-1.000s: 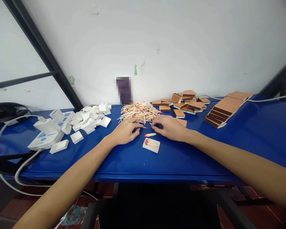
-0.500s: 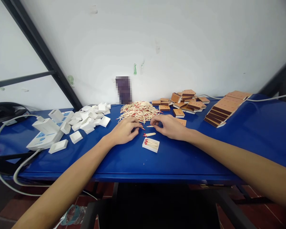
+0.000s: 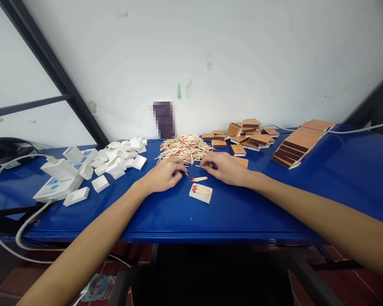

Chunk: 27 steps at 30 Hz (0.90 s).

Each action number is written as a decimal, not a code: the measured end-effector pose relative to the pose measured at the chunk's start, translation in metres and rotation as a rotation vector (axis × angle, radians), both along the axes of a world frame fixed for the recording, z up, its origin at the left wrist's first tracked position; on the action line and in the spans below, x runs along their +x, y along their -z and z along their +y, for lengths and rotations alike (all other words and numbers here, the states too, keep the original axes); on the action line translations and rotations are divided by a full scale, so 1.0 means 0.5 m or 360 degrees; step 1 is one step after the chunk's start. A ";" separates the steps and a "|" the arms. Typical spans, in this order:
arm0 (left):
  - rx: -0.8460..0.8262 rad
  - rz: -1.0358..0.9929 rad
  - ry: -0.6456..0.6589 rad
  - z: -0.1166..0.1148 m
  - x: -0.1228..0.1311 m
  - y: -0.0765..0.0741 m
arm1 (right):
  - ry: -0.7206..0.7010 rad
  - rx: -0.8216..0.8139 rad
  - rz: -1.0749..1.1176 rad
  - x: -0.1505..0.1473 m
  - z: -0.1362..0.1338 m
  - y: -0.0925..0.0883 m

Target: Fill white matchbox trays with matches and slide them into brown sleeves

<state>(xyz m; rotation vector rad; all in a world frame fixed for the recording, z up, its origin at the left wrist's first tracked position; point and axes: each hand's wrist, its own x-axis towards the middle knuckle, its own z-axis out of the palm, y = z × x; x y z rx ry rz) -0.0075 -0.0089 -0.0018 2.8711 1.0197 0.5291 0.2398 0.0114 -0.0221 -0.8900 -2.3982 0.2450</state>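
Note:
My left hand is closed in a pinch at the near left edge of the match pile, with red match heads showing at its fingertips. Across from it, my right hand is closed on a match, whose pale stick points left from the fingers. Between and just below the hands lies a small bundle of matches, red heads to the left. Nearer to me sits a white matchbox tray partly filled with matches, their heads also to the left.
White trays are heaped at left, beside a white power strip with plugs and cables. Brown matchbox sleeves lie piled at back right, with a stepped stack of them farther right. A pixelated dark object leans on the wall.
My left hand has drawn slightly left, away from the right hand. The match at my right fingertips now points left with its pale stick; a red end showed near there before.

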 end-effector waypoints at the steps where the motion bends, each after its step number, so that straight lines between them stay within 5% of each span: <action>1: 0.0005 0.0003 0.0013 0.000 -0.001 -0.001 | 0.0003 -0.0004 0.0005 0.000 0.000 -0.001; 27: 0.0049 -0.0042 0.0089 -0.002 -0.004 -0.006 | -0.0070 0.0032 -0.0339 0.019 -0.001 -0.003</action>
